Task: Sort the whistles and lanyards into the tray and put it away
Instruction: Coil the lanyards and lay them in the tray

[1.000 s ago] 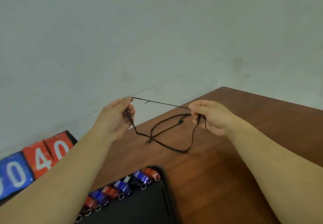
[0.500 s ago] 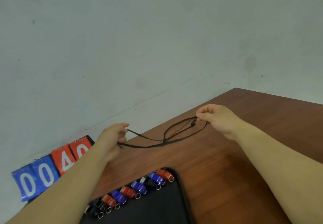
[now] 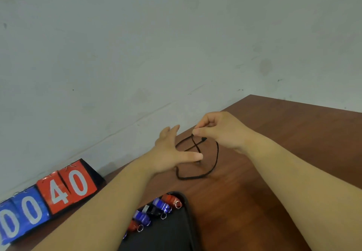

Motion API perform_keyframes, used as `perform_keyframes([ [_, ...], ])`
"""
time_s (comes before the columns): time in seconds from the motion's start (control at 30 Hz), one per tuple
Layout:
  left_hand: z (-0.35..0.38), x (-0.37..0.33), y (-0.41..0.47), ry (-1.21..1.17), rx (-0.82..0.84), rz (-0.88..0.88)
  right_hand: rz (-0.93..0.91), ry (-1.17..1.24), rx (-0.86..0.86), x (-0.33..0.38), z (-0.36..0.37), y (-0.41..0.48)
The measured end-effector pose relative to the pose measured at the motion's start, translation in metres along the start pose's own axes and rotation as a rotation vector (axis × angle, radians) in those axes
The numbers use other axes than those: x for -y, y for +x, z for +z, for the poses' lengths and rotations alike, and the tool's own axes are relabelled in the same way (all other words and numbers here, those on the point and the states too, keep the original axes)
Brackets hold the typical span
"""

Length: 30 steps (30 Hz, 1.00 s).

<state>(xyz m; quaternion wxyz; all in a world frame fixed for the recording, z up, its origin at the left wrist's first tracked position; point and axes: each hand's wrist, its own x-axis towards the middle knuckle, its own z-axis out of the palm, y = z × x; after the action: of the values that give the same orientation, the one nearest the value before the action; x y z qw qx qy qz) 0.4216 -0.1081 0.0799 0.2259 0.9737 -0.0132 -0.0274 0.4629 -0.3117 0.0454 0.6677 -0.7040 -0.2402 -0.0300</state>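
Black thin cord lanyard (image 3: 195,145) pinched at its top by right hand (image 3: 221,131), loop sagging onto brown wooden table (image 3: 293,123). Left hand (image 3: 170,152) spread, holding nothing. Red, blue and black whistles (image 3: 165,204) already line black tray (image 3: 172,237). Left: lanyard, stowing.

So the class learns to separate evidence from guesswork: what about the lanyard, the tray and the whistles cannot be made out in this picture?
Head view throughout.
The black lanyard: the left hand covers part of its loop; contact unclear.
The tray: cut off by the bottom edge and crossed by the left forearm.
The whistles: the forearm hides the row's left end, so no count.
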Motion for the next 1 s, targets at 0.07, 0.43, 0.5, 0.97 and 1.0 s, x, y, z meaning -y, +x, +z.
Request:
perform_keyframes([
  [0.07, 0.017, -0.013, 0.006, -0.166, 0.065, 0.186, -0.042, 0.035, 0.020, 0.003, -0.001, -0.001],
  [0.43, 0.028, -0.022, 0.017, -0.986, 0.136, 0.100, 0.001, 0.399, -0.228, 0.004, -0.020, 0.007],
  [0.5, 0.013, -0.014, 0.012, -1.078, 0.072, 0.070, 0.067, 0.429, -0.242, -0.001, -0.021, 0.008],
  [0.97, -0.046, 0.005, -0.010, -1.231, -0.288, 0.028, 0.156, 0.021, 0.002, -0.015, 0.000, 0.002],
  [1.0, -0.048, 0.005, -0.011, -1.245, -0.297, 0.026, 0.144, -0.010, 0.031, -0.015, 0.002, 0.001],
])
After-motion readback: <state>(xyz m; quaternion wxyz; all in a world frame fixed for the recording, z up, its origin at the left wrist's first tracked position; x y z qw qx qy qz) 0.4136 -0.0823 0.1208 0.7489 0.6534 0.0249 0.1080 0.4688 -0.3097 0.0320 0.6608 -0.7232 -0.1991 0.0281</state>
